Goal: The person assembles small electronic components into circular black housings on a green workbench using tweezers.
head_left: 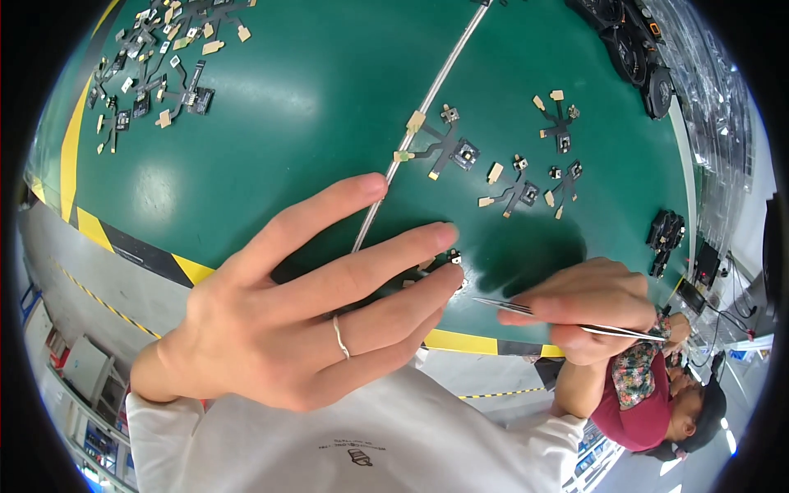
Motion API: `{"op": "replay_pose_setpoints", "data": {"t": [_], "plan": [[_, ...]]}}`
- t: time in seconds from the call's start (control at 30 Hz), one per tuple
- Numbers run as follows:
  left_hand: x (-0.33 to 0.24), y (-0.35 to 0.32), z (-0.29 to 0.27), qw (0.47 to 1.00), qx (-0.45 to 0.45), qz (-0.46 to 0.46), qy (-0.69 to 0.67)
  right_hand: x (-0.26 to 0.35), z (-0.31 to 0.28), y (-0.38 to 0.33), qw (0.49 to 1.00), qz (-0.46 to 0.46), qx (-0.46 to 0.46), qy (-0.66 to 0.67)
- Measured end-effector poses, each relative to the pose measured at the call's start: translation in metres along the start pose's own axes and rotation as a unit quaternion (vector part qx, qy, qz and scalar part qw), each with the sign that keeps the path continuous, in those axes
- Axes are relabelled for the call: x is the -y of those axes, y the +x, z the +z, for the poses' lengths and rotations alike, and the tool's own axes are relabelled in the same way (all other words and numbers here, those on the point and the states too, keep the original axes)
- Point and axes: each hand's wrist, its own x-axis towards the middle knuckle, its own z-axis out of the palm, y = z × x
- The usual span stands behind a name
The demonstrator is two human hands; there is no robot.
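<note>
My left hand (pixel 304 312) spreads its fingers over the table's near edge, a ring on one of them. Its fingertips rest by a small flexible circuit piece (pixel 454 257), mostly hidden beneath them. To the right, my right hand (pixel 588 308) is closed around metal tweezers (pixel 505 306), whose tips point left toward that piece, a little apart from it. Beyond the fingers lies a dark flexible circuit (pixel 448 148) with tan tabs, two of them over a thin metal strip (pixel 448 66). Several similar circuits (pixel 519 193) are scattered to its right.
A pile of flexible circuits (pixel 148 74) covers the far left of the green table (pixel 288 107). Black fan-like parts (pixel 629 57) and clear plastic bags (pixel 715 115) line the right side. A small black part (pixel 664 238) lies nearer. Another person (pixel 657 394) sits at the right.
</note>
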Motion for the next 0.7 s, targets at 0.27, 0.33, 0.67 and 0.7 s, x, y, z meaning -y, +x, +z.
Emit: {"op": "replay_pose_setpoints", "data": {"t": [0.27,0.33,0.67,0.7], "plan": [[-0.0001,0.0002,0.0018,1.0,-0.009,0.0,-0.011,-0.0008,0.0046,0.0046,0.998,-0.009,0.031,-0.057],[-0.0008,0.0011,0.0006,1.0,0.001,-0.004,-0.012,-0.0015,0.0051,0.0042,0.998,-0.008,0.035,-0.06],[-0.002,0.0015,0.0001,1.0,0.004,-0.01,-0.014,-0.0016,0.0077,0.006,0.997,-0.011,0.02,-0.07],[-0.0022,0.0019,-0.001,1.0,0.009,-0.011,-0.016,-0.0015,0.0076,0.0064,0.997,-0.011,0.023,-0.066]]}}
